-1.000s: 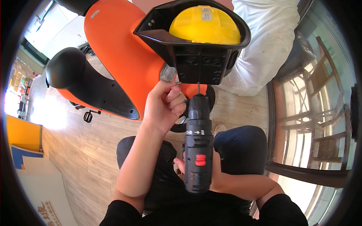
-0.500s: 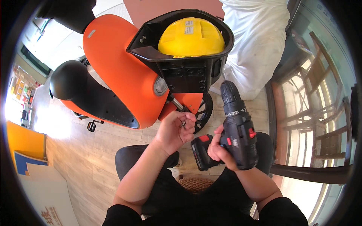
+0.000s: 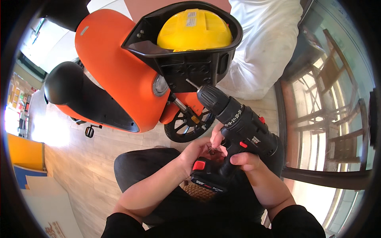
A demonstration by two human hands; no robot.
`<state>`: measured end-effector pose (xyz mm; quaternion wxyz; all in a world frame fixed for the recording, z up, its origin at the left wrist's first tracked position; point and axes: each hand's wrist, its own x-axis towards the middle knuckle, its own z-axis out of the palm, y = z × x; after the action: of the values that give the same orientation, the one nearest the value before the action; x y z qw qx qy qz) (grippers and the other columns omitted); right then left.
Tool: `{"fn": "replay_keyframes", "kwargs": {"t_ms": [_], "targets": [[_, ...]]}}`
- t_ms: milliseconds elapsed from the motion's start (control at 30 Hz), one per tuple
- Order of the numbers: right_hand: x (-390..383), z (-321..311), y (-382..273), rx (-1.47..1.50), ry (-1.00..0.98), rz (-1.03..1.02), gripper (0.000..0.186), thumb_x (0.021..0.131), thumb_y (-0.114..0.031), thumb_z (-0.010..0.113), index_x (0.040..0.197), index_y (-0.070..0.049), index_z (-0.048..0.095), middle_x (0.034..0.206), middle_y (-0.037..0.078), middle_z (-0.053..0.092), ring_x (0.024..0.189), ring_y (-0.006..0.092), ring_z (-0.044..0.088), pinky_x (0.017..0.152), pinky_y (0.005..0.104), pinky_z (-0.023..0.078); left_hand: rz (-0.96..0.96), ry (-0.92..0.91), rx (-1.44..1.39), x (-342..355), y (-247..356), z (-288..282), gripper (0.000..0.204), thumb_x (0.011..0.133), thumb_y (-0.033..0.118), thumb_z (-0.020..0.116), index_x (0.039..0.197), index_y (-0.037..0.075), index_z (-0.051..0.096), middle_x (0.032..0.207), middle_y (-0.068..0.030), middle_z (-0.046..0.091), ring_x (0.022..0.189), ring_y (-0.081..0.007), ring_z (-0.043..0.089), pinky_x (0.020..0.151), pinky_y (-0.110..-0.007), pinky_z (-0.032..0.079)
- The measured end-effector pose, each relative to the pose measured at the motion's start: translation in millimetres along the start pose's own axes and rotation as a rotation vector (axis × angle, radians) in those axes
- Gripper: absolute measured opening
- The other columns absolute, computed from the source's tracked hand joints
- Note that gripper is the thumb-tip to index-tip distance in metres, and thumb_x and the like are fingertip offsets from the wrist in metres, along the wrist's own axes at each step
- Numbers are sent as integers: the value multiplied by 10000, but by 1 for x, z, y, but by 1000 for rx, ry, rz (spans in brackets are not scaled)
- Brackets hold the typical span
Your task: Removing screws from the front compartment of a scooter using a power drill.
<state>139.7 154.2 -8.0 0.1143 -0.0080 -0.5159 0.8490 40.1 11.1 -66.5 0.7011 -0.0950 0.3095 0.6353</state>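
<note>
My right hand (image 3: pixel 247 162) is wrapped round the grip of a black cordless drill (image 3: pixel 234 119) with red buttons. Its chuck points up and to the left, and a thin metal bit (image 3: pixel 192 83) sticks out of it. The drill's battery (image 3: pixel 208 176) hangs low, over my lap. Just left of the grip, my left hand (image 3: pixel 195 152) is cupped with curled fingers around small metal pieces (image 3: pixel 212 151), too small to name exactly. Part of that hand is hidden behind the drill. The fingers of both hands are close together, possibly touching.
An orange scooter (image 3: pixel 115 67) with a black seat (image 3: pixel 65 83) stands ahead and left. Its black front basket (image 3: pixel 186 69) holds a yellow helmet (image 3: pixel 194 31). Beyond are its front wheel (image 3: pixel 184 129) and a white sheet (image 3: pixel 262 47). Glass panels (image 3: pixel 329 107) line the right side.
The drill has swung to the left, its bit now toward the basket. My left hand has moved right and down, close to the drill's grip. The view has shifted slightly.
</note>
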Motion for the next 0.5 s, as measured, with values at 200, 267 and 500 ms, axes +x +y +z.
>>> {"fn": "replay_keyframes", "kwargs": {"t_ms": [200, 267, 500], "targets": [[9, -4, 8, 63, -115, -57, 479, 632, -301, 763, 979, 16, 668, 998, 104, 568, 955, 216, 583, 992, 406, 468, -24, 76, -25, -13, -2, 6, 397, 1064, 357, 455, 1131, 21, 655, 1074, -100, 664, 1011, -198, 636, 950, -350, 537], [8, -3, 10, 72, -98, -54, 464, 631, -295, 765, 971, 5, 664, 992, 100, 562, 966, 219, 580, 1016, 423, 463, 1, 48, -136, -13, 0, 3, 346, 1072, 322, 463, 1089, 34, 654, 1040, -81, 647, 973, -192, 623, 925, -343, 539], [5, -4, 8, 117, -48, -50, 401, 646, -285, 790, 928, -37, 648, 932, 63, 520, 924, 207, 537, 927, 396, 442, 7, -93, -212, -6, 0, -4, 239, 1062, 298, 503, 1085, 94, 626, 962, -55, 617, 887, -182, 598, 849, -321, 542]]}}
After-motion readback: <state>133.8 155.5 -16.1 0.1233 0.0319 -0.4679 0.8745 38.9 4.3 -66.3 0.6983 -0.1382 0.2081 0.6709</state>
